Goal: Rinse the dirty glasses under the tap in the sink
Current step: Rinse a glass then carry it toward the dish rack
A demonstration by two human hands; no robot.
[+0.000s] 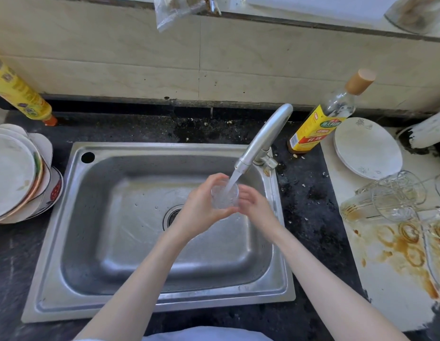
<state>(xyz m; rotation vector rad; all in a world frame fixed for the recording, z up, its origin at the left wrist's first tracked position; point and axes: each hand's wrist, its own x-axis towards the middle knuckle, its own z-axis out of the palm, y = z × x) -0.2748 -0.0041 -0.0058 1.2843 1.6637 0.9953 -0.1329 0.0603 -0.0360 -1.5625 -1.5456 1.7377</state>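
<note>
You are mid-rinse: your left hand point(201, 205) is curled round a small clear glass point(224, 196), holding it upright over the sink point(91, 217) right under the tap point(263, 139), and the stream of water point(232, 179) runs straight into its mouth. Your right hand point(253, 205) cups the far side of the glass with bent fingers, so both hands grip it. The glass looks to be filling with water; how clean it is cannot be told through the splash.

Your next move probably calls for tipping the glass to pour the water out into the basin, near the drain point(173, 215), then setting it aside and reaching right for another.

On the surface to your right, several dirty glasses point(386, 198) lie on their sides on a white board point(398, 291) streaked with brown rings; brownish residue shows in at least one. A white plate point(366, 148) sits beyond them, beside a nearly empty sauce bottle point(319, 126). A stack of plates point(17, 178) stands to your left.
</note>
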